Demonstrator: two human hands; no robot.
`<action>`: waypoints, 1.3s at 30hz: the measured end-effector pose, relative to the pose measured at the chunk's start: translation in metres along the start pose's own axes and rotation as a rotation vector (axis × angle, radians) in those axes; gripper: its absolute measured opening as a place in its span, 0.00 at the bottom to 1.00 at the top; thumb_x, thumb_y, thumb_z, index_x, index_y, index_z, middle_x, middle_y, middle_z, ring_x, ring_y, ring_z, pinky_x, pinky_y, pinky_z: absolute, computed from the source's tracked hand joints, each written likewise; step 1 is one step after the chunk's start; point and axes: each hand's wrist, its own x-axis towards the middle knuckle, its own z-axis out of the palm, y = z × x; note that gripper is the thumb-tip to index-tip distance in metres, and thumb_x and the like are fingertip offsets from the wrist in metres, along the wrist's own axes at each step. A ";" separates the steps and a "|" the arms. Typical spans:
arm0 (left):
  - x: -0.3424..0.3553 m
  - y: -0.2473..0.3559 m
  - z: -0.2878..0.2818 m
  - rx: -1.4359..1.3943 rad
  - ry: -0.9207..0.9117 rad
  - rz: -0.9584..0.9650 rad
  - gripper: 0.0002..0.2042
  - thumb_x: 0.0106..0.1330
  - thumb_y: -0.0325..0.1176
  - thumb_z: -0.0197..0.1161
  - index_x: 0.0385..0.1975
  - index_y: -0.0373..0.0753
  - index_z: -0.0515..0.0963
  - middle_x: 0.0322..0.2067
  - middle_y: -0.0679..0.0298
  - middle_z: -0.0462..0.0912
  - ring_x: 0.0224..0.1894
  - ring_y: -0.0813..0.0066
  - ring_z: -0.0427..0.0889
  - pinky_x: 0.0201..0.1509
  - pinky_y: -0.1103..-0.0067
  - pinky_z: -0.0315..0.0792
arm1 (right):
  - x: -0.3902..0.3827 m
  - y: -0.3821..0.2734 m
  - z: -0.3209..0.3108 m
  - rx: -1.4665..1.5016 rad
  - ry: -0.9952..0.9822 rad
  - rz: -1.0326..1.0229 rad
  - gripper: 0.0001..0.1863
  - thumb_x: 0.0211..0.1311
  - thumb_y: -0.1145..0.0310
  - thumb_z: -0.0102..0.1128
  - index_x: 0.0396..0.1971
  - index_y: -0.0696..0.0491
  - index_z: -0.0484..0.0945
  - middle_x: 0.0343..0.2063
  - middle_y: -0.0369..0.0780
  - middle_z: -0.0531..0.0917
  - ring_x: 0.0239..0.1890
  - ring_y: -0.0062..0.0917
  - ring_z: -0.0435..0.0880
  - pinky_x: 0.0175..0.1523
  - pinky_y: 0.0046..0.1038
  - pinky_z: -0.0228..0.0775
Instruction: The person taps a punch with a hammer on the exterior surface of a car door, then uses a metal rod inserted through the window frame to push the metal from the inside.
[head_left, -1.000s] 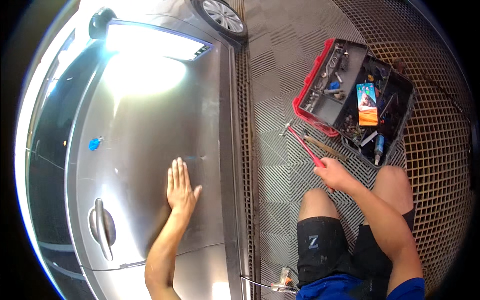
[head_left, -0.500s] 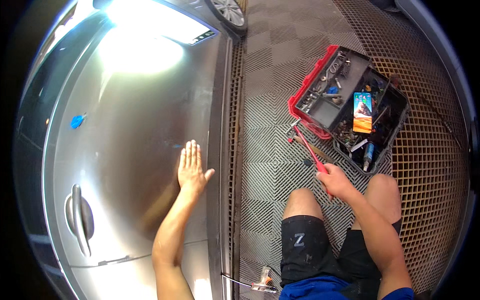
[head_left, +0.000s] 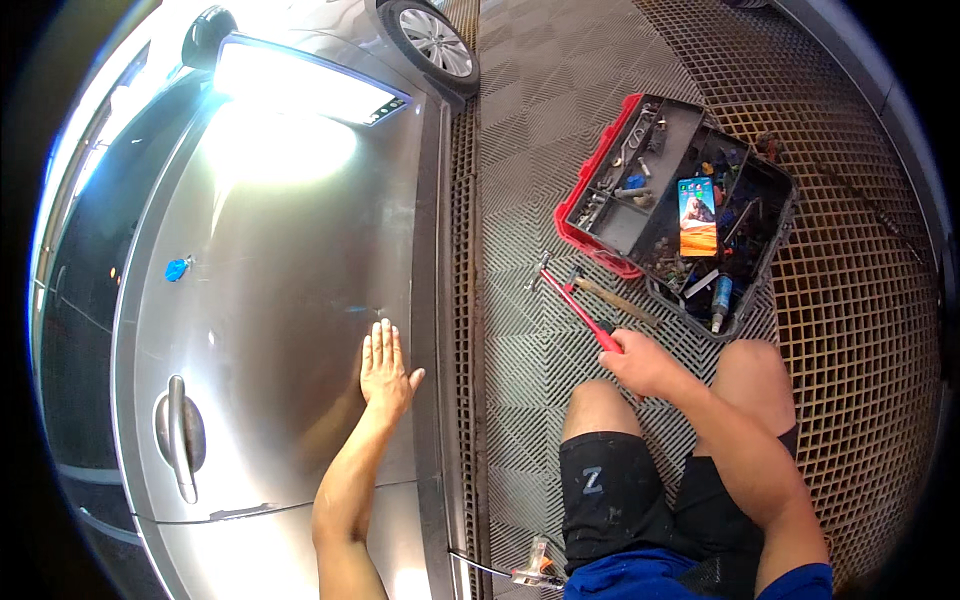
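Observation:
My left hand point(head_left: 388, 370) lies flat on the silver car door point(head_left: 270, 290), fingers extended and thumb out, just below a small mark near the panel's right side. My right hand point(head_left: 635, 360) grips a slim hammer point(head_left: 580, 310) by its red handle, above my knees, its metal head over the ribbed floor mat. Beside it lies a wooden-handled tool point(head_left: 615, 300). To the left of my left hand are a blue tab point(head_left: 176, 270) stuck on the door and the door handle point(head_left: 178, 440). A bright light board point(head_left: 305, 75) stands at the door's far end.
An open red-and-black toolbox point(head_left: 630, 225) with assorted small parts and a lit phone point(head_left: 698, 215) sits at the right. A glue gun point(head_left: 535, 570) with a cord lies at the bottom. A wheel point(head_left: 430, 40) is up ahead, and grating point(head_left: 860, 330) covers the floor at right.
My left hand has slid rightward across the door panel, toward its lower edge. My right hand keeps its grip on the hammer. The view has shifted slightly.

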 end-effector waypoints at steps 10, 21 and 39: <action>0.063 0.021 0.010 -0.147 0.116 -0.147 0.49 0.77 0.64 0.52 0.84 0.33 0.44 0.86 0.53 0.36 0.87 0.58 0.30 0.88 0.63 0.26 | -0.013 0.011 0.018 0.123 -0.022 0.143 0.16 0.70 0.63 0.60 0.45 0.63 0.78 0.26 0.43 0.82 0.19 0.28 0.81 0.23 0.35 0.75; -0.010 0.015 0.016 -0.159 0.114 -0.089 0.46 0.76 0.63 0.54 0.83 0.36 0.51 0.86 0.58 0.42 0.87 0.63 0.37 0.89 0.62 0.31 | 0.001 0.008 0.014 -0.054 0.050 0.042 0.16 0.69 0.61 0.60 0.39 0.62 0.77 0.25 0.44 0.81 0.19 0.31 0.81 0.28 0.38 0.77; 0.019 -0.099 -0.065 0.237 0.098 -0.261 0.50 0.77 0.70 0.44 0.84 0.35 0.41 0.86 0.54 0.34 0.87 0.57 0.31 0.89 0.63 0.26 | 0.018 0.011 0.008 0.050 0.051 0.105 0.17 0.69 0.60 0.59 0.42 0.62 0.78 0.29 0.49 0.83 0.22 0.36 0.85 0.31 0.41 0.79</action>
